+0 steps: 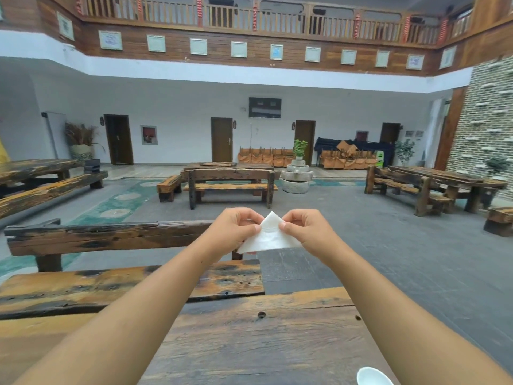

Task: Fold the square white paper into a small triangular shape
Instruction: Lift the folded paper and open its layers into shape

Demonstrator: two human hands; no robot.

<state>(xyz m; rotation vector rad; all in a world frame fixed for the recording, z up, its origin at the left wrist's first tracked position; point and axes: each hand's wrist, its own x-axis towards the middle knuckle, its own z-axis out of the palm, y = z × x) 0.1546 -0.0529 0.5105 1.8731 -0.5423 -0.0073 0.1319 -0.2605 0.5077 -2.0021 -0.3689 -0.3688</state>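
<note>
The white paper is held up in the air in front of me, in a triangular shape with its point at the top and its long edge at the bottom. My left hand pinches its upper left side between thumb and fingers. My right hand pinches the upper right side the same way. Both thumbs press near the top corner. Both hands hide the outer lower corners of the paper in part. The paper hangs well above the wooden table and beyond its far edge.
A wooden bench with a backrest stands just past the table on the left. A white cup rim shows at the bottom right of the table. More wooden benches and tables stand across the grey floor.
</note>
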